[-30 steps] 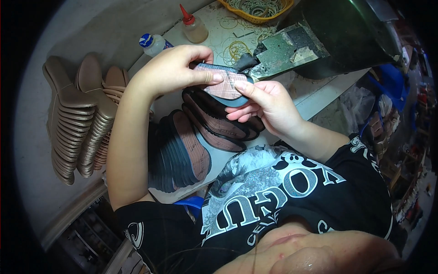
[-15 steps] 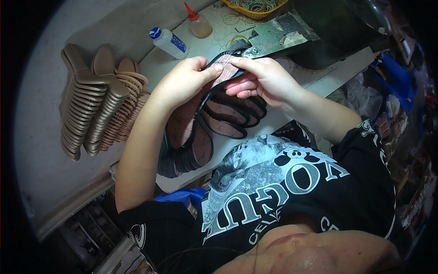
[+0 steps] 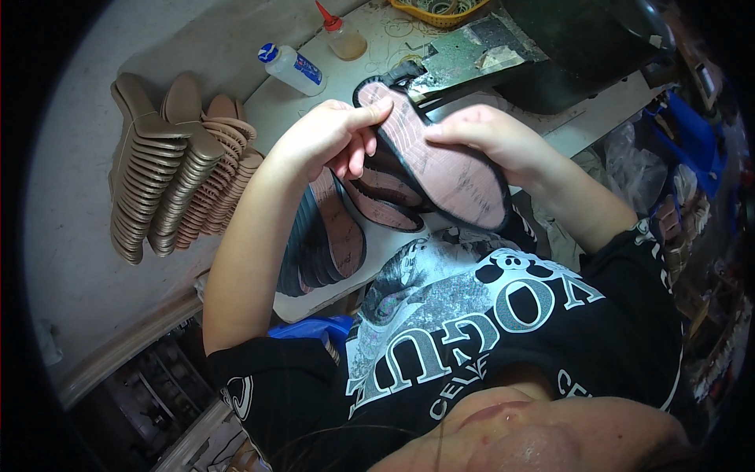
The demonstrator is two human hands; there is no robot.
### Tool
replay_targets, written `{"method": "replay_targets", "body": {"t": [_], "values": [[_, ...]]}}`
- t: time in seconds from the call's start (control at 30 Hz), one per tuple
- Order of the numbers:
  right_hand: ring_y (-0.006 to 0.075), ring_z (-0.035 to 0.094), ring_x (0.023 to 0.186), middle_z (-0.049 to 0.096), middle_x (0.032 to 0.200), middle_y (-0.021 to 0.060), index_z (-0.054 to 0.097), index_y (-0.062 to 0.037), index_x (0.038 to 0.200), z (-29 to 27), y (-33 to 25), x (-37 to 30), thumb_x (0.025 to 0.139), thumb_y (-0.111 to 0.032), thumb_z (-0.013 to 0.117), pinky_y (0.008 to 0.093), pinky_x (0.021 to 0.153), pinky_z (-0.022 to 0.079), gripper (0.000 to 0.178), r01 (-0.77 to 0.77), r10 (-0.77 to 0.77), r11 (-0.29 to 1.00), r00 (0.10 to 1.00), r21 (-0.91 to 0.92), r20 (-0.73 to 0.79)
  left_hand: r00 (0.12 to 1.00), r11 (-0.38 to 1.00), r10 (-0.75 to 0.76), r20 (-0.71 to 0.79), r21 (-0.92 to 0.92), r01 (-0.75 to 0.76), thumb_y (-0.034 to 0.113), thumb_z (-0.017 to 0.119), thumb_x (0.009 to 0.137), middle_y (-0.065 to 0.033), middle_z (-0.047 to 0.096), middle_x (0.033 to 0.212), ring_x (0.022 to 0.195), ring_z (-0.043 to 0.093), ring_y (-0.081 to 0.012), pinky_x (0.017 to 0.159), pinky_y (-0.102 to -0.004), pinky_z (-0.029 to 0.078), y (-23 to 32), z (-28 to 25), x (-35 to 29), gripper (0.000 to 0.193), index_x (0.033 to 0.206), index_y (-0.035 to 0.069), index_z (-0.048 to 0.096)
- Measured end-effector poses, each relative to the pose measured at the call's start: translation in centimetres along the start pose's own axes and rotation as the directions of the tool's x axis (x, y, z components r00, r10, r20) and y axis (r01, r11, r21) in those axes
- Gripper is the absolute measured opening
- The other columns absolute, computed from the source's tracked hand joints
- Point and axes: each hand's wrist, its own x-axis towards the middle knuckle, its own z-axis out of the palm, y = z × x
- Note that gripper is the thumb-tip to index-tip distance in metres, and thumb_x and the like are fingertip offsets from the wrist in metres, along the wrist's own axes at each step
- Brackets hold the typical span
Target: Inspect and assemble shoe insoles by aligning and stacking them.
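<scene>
A: Item one: pink, ridged shoe insole with black edging, held up above the bench, toe end high, heel end low toward the chest.

B: Grip?

A: Left hand pinching the toe rim, thumb laid on top, fingers curled under. Right hand closed over the far long edge, fingers hidden behind.

B: Step in hand?

A: Apparently checking or pressing the edge. Next move likely needing a steady pinch and a turn along the rim.

B: Surroundings?

A: Below it, overlapping pink-and-black insoles; beside the left forearm, a fanned stack of dark soles. Farther left, rows of tan insoles. Beyond, white squeeze bottle with blue cap, small red-nozzled bottle, yellow basket.
</scene>
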Motion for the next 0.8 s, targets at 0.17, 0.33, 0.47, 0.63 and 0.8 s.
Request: {"method": "replay_targets", "body": {"t": [0.17, 0.33, 0.47, 0.63, 0.8], "values": [[0.0067, 0.059, 0.075, 0.067, 0.083, 0.0034, 0.067, 0.0036, 0.094, -1.3, 0.9, -3.1, 0.085, -0.022, 0.067, 0.0216, 0.071, 0.046, 0.028, 0.026, -0.018, 0.983, 0.999, -0.181, 0.044, 1.000, 1.000, -0.012, -0.029, 0.012, 0.012, 0.056, 0.057, 0.085, -0.0042, 0.050, 0.041, 0.030, 0.040, -0.0107, 0.033, -0.0210, 0.028, -0.5, -0.8, 0.1, 0.059, 0.055, 0.006, 0.056], [0.0043, 0.057, 0.065, 0.066, 0.077, 0.0027, 0.068, 0.0014, 0.086, -0.4, 2.2, -2.7, 0.085, -0.023, 0.067, 0.0194, 0.059, 0.044, 0.025, 0.106, -0.106, 0.994, 0.976, -0.011, -0.189, 0.984, 0.999, -0.003, -0.179, 0.037, 0.010, 0.062, 0.060, 0.079, 0.0045, 0.034, 0.037, 0.031, 0.029, -0.0079, 0.035, -0.0251, 0.029, -0.1, -1.0, 0.5, 0.060, 0.052, 0.009, 0.053], [0.0057, 0.059, 0.068, 0.067, 0.080, 0.0044, 0.067, 0.0020, 0.087, -0.4, 2.5, -0.7, 0.088, -0.023, 0.064, 0.0200, 0.062, 0.046, 0.025, 0.143, -0.138, 0.989, 0.980, 0.026, -0.143, 0.964, 0.997, 0.041, -0.264, 0.073, -0.023, 0.060, 0.061, 0.080, 0.0044, 0.036, 0.040, 0.034, 0.032, -0.0073, 0.037, -0.0236, 0.029, -0.3, -2.1, 1.5, 0.057, 0.054, 0.010, 0.052], [0.0075, 0.061, 0.076, 0.067, 0.088, 0.0057, 0.065, 0.0029, 0.095, 2.3, 2.9, 1.8, 0.090, -0.022, 0.062, 0.0221, 0.069, 0.049, 0.026, 0.171, -0.147, 0.953, 0.983, 0.252, -0.111, 0.909, 0.976, 0.189, -0.371, -0.027, -0.214, 0.054, 0.053, 0.089, 0.0032, 0.041, 0.043, 0.037, 0.035, -0.0060, 0.038, -0.0233, 0.033, -3.3, -4.2, 3.0, 0.052, 0.063, 0.009, 0.055], [0.0040, 0.054, 0.075, 0.063, 0.083, -0.0006, 0.065, 0.0010, 0.096, 4.8, 6.0, 0.7, 0.089, -0.026, 0.064, 0.0215, 0.068, 0.045, 0.028, 0.150, -0.152, 0.975, 0.988, -0.162, 0.004, 0.287, 0.913, 0.406, -0.868, 0.372, -0.167, 0.031, 0.046, 0.095, -0.0059, 0.059, 0.062, 0.055, 0.055, -0.0162, 0.055, -0.0304, 0.045, -11.7, -3.2, -1.7, 0.032, 0.098, 0.003, 0.062]]}}
